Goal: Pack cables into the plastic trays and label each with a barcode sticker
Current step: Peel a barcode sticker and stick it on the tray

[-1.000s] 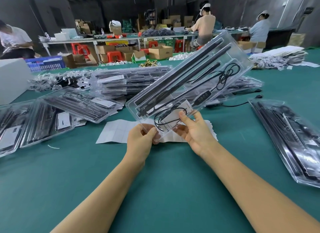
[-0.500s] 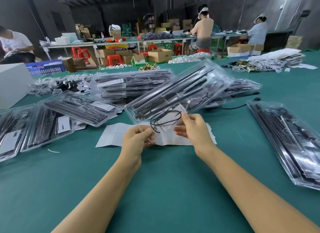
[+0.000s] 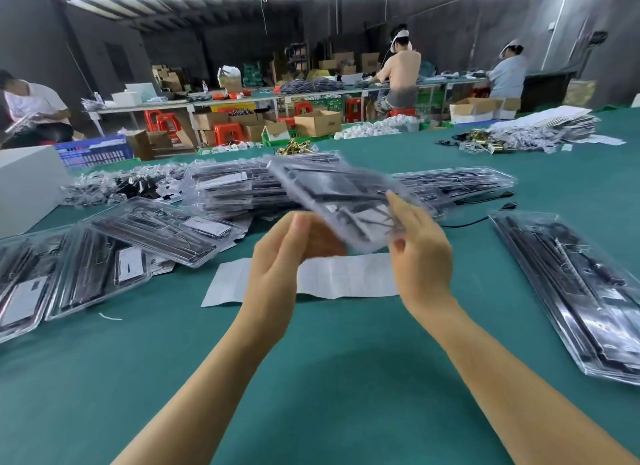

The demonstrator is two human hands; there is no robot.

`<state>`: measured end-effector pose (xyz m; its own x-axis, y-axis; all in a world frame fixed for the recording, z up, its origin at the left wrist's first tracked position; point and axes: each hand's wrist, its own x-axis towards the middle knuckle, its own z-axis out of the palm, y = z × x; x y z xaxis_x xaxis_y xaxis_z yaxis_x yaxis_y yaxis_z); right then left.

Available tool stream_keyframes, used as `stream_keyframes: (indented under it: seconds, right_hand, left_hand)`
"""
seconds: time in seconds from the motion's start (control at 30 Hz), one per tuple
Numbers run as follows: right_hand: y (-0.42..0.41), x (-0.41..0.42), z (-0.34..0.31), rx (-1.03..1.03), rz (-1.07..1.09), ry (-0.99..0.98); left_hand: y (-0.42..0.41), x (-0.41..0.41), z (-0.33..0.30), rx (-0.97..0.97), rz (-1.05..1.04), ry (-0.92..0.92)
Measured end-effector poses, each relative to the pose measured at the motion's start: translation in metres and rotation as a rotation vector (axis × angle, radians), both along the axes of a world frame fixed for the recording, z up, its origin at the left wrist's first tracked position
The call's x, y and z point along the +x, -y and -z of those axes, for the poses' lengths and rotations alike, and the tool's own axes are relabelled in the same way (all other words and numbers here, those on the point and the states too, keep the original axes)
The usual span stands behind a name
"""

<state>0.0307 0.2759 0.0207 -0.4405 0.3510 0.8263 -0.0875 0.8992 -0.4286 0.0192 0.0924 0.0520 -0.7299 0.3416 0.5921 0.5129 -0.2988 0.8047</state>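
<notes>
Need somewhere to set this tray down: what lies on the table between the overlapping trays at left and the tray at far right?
In the head view, a white paper sheet lies there on the green table.

Across the green table [image 3: 311,378]: a white box [image 3: 27,184] at far left, a blue crate [image 3: 93,151] behind, brass fittings [image 3: 294,147] heaped at the far edge. Beyond: cardboard boxes [image 3: 318,121], red stools [image 3: 227,133], three seated workers [image 3: 401,73].
</notes>
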Motion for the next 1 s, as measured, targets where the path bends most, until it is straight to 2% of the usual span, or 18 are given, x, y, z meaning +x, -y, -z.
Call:
stream_keyframes:
  seconds: [0.03,0.1,0.17,0.2,0.3,0.37,0.47,0.63,0.77,0.9,1.0]
  right_hand:
    - [-0.002,0.001,-0.004,-0.043,-0.037,-0.040]
    - [-0.002,0.004,-0.007,-0.102,-0.090,-0.093]
    - [0.002,0.005,-0.013,-0.267,-0.127,-0.112]
    - [0.003,0.006,-0.016,-0.401,-0.168,-0.109]
    - [0.002,0.007,-0.032,-0.796,-0.370,-0.141]
    - [-0.005,0.005,-0.037,-1.070,-0.476,-0.123]
    - [-0.002,-0.001,-0.029,-1.499,-0.531,-0.013]
    - [0.017,-0.009,-0.003,-1.939,-0.546,0.134]
    - [0.020,-0.010,0.009,-1.962,-0.478,0.260]
    - [0.019,-0.008,0.009,-2.043,-0.448,0.303]
    - [0.020,-0.009,0.008,-1.991,-0.462,0.338]
  left_hand:
    - [-0.001,-0.002,0.001,-0.032,-0.017,-0.011]
    - [-0.001,-0.008,0.012,-0.205,-0.228,-0.046]
    - [0.007,-0.020,0.035,-0.544,-0.502,-0.185]
    - [0.012,-0.027,0.047,-0.741,-0.563,-0.247]
    - [0.028,-0.044,0.073,-1.211,-0.478,-0.242]
    - [0.031,-0.050,0.081,-1.333,-0.391,-0.237]
    - [0.030,-0.052,0.086,-1.441,-0.315,-0.162]
    - [0.029,-0.049,0.085,-1.492,-0.349,-0.180]
    - [0.028,-0.047,0.083,-1.507,-0.380,-0.221]
    - [0.026,-0.046,0.082,-1.506,-0.411,-0.250]
    - [0.024,-0.043,0.080,-1.486,-0.466,-0.337]
